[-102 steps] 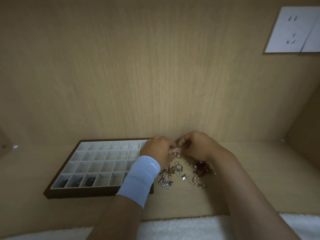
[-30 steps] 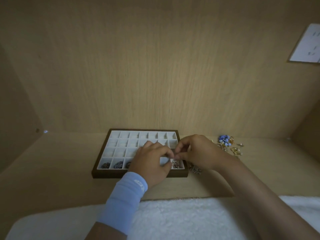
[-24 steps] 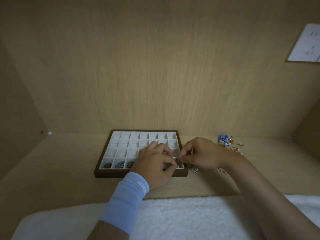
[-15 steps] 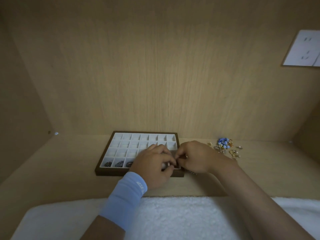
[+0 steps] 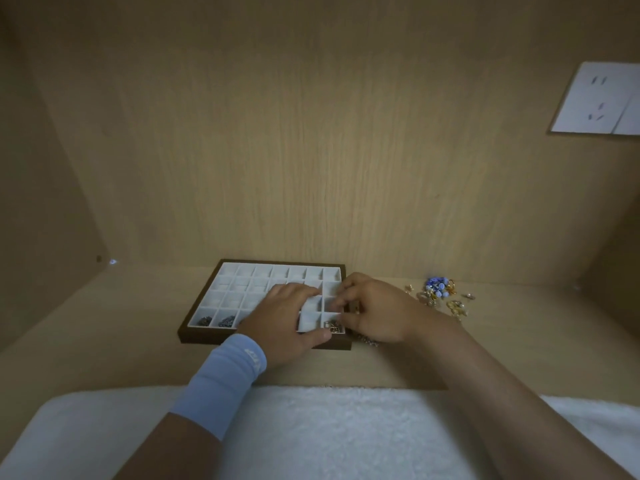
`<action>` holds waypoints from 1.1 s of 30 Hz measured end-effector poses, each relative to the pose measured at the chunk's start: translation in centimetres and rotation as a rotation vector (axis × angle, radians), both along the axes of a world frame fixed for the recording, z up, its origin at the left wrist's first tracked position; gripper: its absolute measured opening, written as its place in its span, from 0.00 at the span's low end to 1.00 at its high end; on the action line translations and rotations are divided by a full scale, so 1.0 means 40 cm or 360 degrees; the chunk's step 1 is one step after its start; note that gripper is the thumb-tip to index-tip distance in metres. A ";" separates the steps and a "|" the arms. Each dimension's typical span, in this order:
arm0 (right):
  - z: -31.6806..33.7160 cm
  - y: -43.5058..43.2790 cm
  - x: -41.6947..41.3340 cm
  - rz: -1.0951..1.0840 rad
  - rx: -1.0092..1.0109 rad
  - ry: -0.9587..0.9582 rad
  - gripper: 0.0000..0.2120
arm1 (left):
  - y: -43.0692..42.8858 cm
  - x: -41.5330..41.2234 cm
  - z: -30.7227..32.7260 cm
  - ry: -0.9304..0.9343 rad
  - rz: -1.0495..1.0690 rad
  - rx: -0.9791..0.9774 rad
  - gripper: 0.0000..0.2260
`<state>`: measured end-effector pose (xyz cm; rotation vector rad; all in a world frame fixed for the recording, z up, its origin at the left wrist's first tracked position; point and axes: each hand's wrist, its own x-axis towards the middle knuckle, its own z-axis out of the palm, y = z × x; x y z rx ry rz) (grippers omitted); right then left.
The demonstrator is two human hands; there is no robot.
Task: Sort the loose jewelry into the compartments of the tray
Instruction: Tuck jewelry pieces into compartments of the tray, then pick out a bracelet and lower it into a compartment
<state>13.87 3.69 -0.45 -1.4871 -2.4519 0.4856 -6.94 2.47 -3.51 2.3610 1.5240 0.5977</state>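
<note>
Fingers (image 5: 308, 293) of the left hand (image 5: 284, 317) are spread loosely over the tray (image 5: 207, 336), lower centre; those of the right hand (image 5: 375, 311) are curled at its right edge, grip not discernible. Loose jewelry (image 5: 438, 294) is heaped right of them on the tabletop (image 5: 104, 323).

Hands: left hand (image 5: 287, 320) and right hand (image 5: 377, 310) shifted from beside the tray (image 5: 207, 337) onto its near-right corner.
Compartment: a jewelry piece (image 5: 333, 327) now lies there.
</note>
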 end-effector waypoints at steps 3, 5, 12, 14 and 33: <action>0.002 0.009 0.018 0.0070 0.0011 -0.0060 0.10 | 0.003 0.015 -0.004 -0.0004 0.0039 -0.0042 0.34; 0.017 0.014 0.040 0.0082 -0.0027 -0.0034 0.12 | 0.001 0.035 -0.003 0.0010 0.0032 -0.0031 0.33; 0.061 0.067 0.165 -0.0181 0.0049 0.0125 0.12 | 0.018 0.076 0.048 0.0246 0.0094 0.0105 0.27; 0.062 0.081 0.169 -0.0180 -0.0056 0.0035 0.09 | 0.038 0.093 0.068 0.0107 0.0092 0.0108 0.19; 0.053 0.053 0.132 0.0047 -0.0364 -0.0068 0.08 | 0.131 0.204 0.012 0.0020 -0.0137 0.0206 0.07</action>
